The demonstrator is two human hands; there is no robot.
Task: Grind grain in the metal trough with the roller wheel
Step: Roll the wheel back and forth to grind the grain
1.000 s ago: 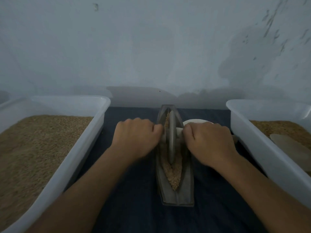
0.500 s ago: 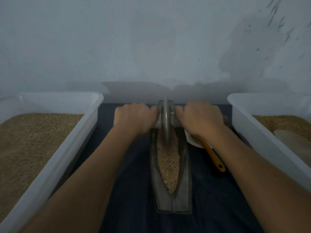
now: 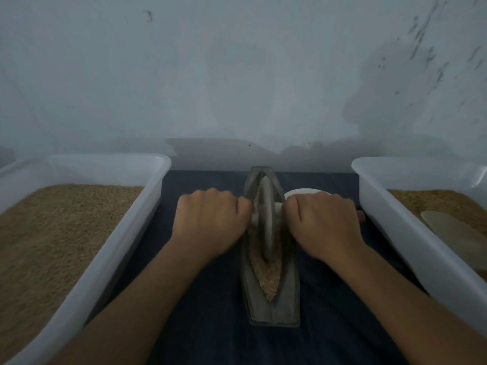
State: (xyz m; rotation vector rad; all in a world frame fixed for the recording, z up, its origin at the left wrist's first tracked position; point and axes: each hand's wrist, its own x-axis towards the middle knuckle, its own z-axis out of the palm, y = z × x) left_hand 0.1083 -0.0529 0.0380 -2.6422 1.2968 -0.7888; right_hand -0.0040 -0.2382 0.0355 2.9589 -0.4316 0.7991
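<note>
A boat-shaped metal trough (image 3: 274,309) lies lengthwise on the dark cloth in front of me. Brown grain (image 3: 268,280) fills its groove. A grey roller wheel (image 3: 265,219) stands upright in the groove at about the middle of the trough. My left hand (image 3: 210,222) grips the pale axle handle on the wheel's left side. My right hand (image 3: 321,222) grips the handle on the right side. Both fists hide most of the handles.
A white tub (image 3: 110,248) full of grain stands at the left. A second white tub (image 3: 411,233) with grain and a flat scoop (image 3: 453,233) stands at the right. A white dish (image 3: 303,193) and a wooden handle tip (image 3: 361,215) lie behind my right hand. A wall rises just beyond.
The wheel and both hands have rolled back from the trough's far end to its middle, toward me.
</note>
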